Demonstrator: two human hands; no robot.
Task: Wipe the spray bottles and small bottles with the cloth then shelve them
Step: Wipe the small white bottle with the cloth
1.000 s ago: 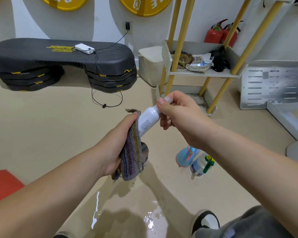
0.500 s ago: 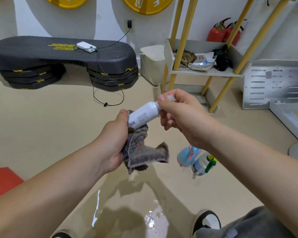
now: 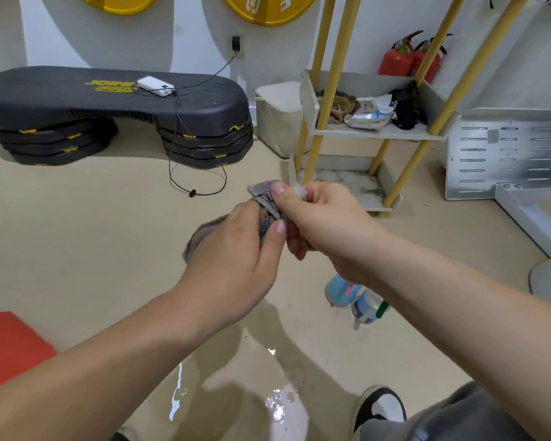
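— Grey cloth (image 3: pixel 266 206) is wrapped right round the small bottle (image 3: pixel 299 190), left hand (image 3: pixel 236 246) clamped over it, right hand (image 3: pixel 328 227) pinching the cap end. Only that clear tip shows.

— So how far along?

— Early-ish, I'd say. Half a second ago the white body was bare; the cloth has slid up over it since. Two spray bottles (image 3: pixel 339 289) sit on the floor under the right arm, unshelved, and the shelf (image 3: pixel 376 132) beyond holds just rags and packets, far as I can see.
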